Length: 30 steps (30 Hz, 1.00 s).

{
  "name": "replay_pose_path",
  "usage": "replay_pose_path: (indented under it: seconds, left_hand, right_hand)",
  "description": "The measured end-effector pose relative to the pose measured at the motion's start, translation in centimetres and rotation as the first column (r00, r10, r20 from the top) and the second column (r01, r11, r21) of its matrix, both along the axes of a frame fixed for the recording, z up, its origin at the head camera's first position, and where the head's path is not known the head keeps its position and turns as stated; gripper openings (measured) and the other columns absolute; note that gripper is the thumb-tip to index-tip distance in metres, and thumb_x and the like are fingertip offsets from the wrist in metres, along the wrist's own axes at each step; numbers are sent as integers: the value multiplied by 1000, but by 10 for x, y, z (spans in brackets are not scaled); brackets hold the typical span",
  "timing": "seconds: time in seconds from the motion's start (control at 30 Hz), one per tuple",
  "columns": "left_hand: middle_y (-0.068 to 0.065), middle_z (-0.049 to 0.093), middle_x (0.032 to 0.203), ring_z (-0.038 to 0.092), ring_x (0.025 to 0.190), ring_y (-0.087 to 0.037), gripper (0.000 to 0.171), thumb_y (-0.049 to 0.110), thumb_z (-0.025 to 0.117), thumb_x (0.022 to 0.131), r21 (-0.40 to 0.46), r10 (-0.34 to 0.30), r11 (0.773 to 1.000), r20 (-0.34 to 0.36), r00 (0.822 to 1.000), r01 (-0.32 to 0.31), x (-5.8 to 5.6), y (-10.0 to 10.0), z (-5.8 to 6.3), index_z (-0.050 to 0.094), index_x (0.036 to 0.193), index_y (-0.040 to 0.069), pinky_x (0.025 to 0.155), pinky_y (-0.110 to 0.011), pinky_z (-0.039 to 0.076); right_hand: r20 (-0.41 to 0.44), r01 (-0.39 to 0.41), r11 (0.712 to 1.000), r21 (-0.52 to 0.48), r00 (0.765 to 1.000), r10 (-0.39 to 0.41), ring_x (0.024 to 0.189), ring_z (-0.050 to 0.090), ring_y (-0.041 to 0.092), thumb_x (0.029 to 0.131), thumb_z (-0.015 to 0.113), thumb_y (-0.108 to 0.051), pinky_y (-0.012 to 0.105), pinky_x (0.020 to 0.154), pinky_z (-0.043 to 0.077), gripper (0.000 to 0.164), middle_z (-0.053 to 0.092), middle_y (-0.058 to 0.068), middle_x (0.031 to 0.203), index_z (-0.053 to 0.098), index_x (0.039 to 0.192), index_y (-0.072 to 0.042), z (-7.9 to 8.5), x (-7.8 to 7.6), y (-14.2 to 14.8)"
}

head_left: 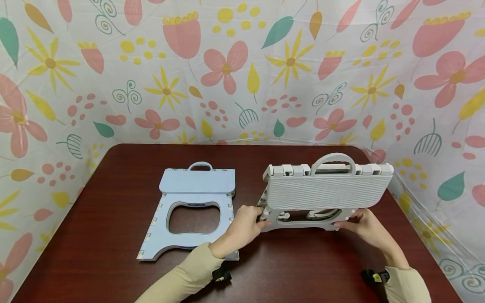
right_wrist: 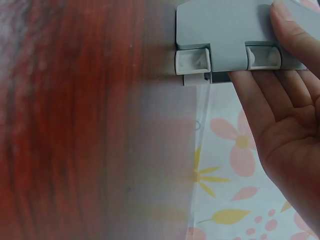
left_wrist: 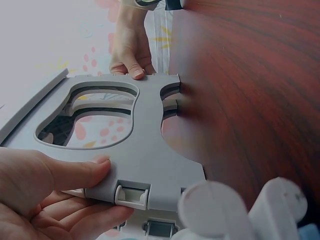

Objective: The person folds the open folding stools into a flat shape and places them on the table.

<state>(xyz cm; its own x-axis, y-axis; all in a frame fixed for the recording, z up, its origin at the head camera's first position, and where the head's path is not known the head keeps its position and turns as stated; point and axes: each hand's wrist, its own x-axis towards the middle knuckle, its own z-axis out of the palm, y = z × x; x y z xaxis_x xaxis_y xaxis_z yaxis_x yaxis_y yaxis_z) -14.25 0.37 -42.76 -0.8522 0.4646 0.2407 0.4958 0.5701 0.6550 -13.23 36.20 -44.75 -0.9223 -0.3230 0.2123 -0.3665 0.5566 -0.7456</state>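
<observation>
A grey folding step stool [head_left: 326,191] stands partly folded at the right of the table, its textured top slanting toward me and its handle loop uppermost. My left hand [head_left: 242,227] grips the left edge of its leg panel; in the left wrist view the thumb lies on the panel [left_wrist: 147,135] with the fingers beneath. At the right edge my right hand [head_left: 365,226] pinches the same panel, thumb in front; the right wrist view shows its fingers [right_wrist: 265,95] underneath, near the hinge pieces. Left of it, a light blue folding step stool [head_left: 197,182] lies flat, untouched.
The dark reddish wooden table [head_left: 94,235] carries both stools. A flower-printed cloth [head_left: 242,75] hangs behind and along the sides. White rounded pieces [left_wrist: 212,210] fill the near corner of the left wrist view. Each wrist wears a black strap [head_left: 375,276].
</observation>
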Motion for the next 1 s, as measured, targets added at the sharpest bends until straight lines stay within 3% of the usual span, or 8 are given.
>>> replay_pose_path:
  seconds: [0.17, 0.4, 0.8, 1.0]
  left_hand:
    - [-4, 74, 76, 63, 61, -4, 13, 19, 77, 82, -3, 4, 1000, -7, 1000, -4, 0, 0, 0, 73, 86, 7, 53, -11, 39]
    - [-5, 73, 76, 60, 61, -3, 13, 18, 77, 81, -6, 6, 1000, -2, 1000, -6, -1, 0, 1, 72, 84, 7, 53, -11, 39]
    - [-7, 75, 81, 62, 62, -3, 13, 16, 76, 82, 18, -3, 1000, 28, 1000, 2, -1, 0, 0, 73, 90, 5, 53, -11, 40]
    - [-6, 75, 82, 68, 69, -9, 13, 16, 77, 82, 8, 5, 1000, 6, 1000, -5, -1, 1, -1, 73, 90, 6, 55, -11, 42]
  right_hand:
    - [-2, 0, 1000, 5, 1000, 0, 65, 64, 7, 77, 75, 5, 18, 60, 48, 13, 70, -3, 72, 72, 81, -7, 0, 0, 0]
    - [9, 12, 1000, 4, 1000, -12, 66, 64, 5, 78, 75, 5, 18, 60, 48, 12, 70, -8, 74, 73, 81, -6, 0, 0, -1]
    - [19, 23, 1000, 10, 1000, -23, 66, 64, 4, 78, 75, 3, 18, 60, 48, 11, 70, -6, 72, 72, 79, -7, 1, 0, -2]
    - [16, 24, 1000, 12, 1000, -24, 66, 64, 5, 78, 75, 4, 17, 60, 48, 12, 70, -6, 72, 72, 79, -7, 0, -1, -2]
